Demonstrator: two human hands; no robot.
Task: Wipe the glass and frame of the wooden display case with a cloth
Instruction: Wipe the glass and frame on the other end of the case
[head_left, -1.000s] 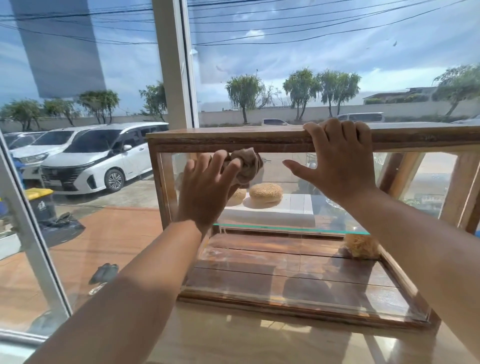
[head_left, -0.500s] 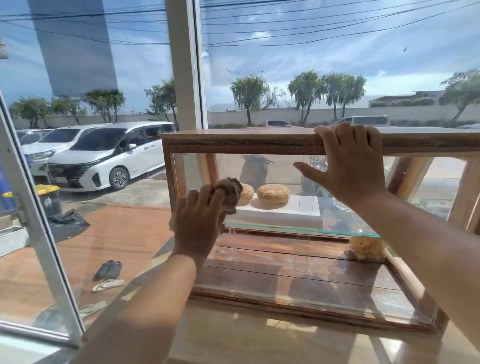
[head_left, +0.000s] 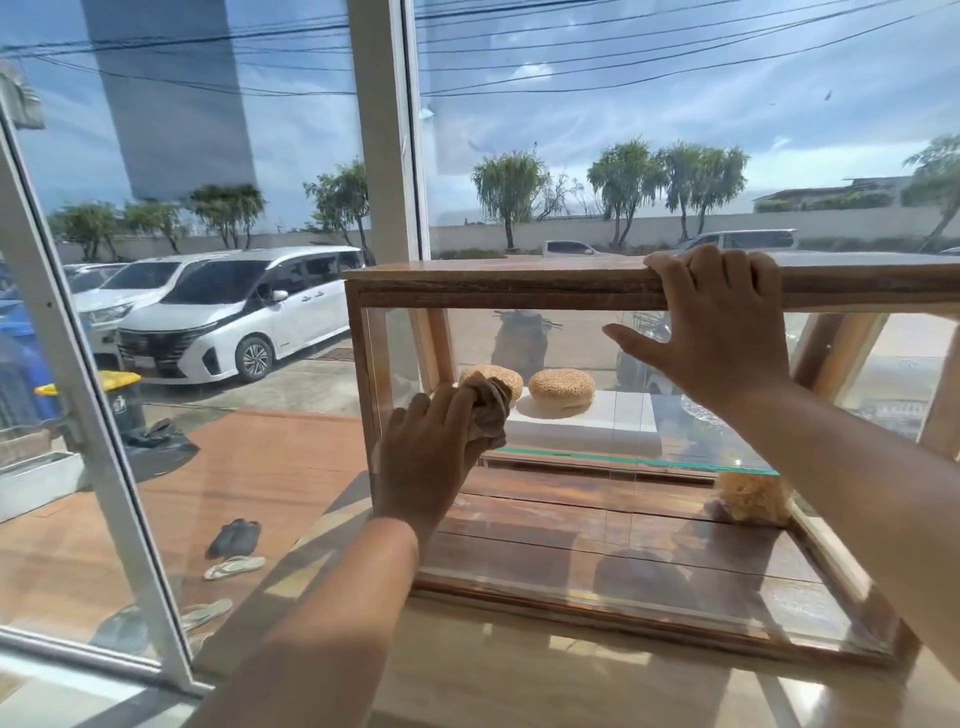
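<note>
Hard by display case (head_left: 358, 364) left post, bare glass (head_left: 571, 441) rightward; cloth (head_left: 491, 410) bunched in gripping left hand (head_left: 431, 457), low on glass; right hand (head_left: 722, 338) spread open, fingers (head_left: 727, 265) over top rail (head_left: 498, 286).

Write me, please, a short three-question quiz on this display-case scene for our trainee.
1. True or false: the right hand rests on the top frame of the display case.
2. The cloth is gripped by: A the left hand; B the right hand; C neither hand.
3. How many round buns lie on the case's upper level?

Key: 1 true; 2 A; 3 two.
</note>
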